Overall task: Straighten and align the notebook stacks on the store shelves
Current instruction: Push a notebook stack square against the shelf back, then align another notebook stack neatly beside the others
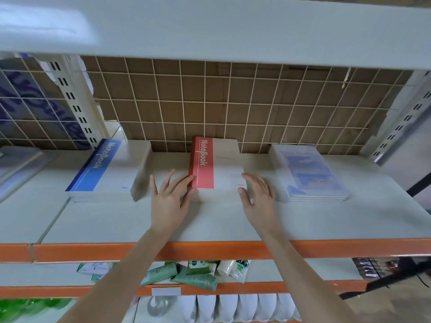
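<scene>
Left hand (168, 198) and right hand (256, 194) flat, fingers straight, bracketing red notebook stack (215, 167) on shelf (140, 220); left fingertips touch its spine. Blue notebook stack (109, 170) left of left hand, pale blue stack (307, 173) right of right hand.

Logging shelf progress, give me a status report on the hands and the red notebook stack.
Left hand and right hand open, flanking red notebook stack. Nothing in the way.
</scene>
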Tool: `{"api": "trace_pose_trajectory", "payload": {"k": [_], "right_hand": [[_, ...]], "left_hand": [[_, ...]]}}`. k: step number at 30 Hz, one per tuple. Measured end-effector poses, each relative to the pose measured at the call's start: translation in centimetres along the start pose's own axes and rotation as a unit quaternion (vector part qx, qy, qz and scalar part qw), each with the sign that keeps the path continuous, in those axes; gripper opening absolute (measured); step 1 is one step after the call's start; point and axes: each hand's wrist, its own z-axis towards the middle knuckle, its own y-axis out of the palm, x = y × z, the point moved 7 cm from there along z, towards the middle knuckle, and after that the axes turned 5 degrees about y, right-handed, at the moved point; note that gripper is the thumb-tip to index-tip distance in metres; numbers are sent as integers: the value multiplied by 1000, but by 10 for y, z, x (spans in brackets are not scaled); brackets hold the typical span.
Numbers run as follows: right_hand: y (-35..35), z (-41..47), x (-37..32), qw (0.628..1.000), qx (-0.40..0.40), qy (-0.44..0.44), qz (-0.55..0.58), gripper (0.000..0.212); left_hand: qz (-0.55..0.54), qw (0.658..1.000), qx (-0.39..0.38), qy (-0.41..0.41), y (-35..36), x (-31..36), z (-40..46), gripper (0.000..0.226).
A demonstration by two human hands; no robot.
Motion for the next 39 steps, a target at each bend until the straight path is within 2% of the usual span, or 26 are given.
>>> {"api": "trace_pose_trajectory", "payload": {"k": [6, 16, 21, 24, 31, 35, 39], "right_hand": [[-3, -2, 0, 999, 35, -4, -1, 30], [-1, -1, 0, 1000, 19, 7, -12, 30], [-11, -9, -10, 998, 50, -29, 5, 34], [-10, -13, -26, 996, 63, -67, -2, 33], [67, -32, -150, 978, -69, -193, 34, 40], [148, -68, -233, 950, -164, -263, -42, 47], [235, -108, -311, 929, -227, -284, -69, 51]], "left_hand": [[-12, 1000, 8, -13, 1, -3, -1, 36], [10, 1000, -13, -10, 2, -1, -2, 41], [14, 997, -53, -59, -11, -11, -12, 58], [72, 990, -68, -106, -42, -43, -32, 61], [193, 956, -85, -206, -154, -125, -98, 88], [230, 939, -97, -235, -223, -182, -144, 81], [260, 922, -87, -272, -297, -264, -202, 68]]}}
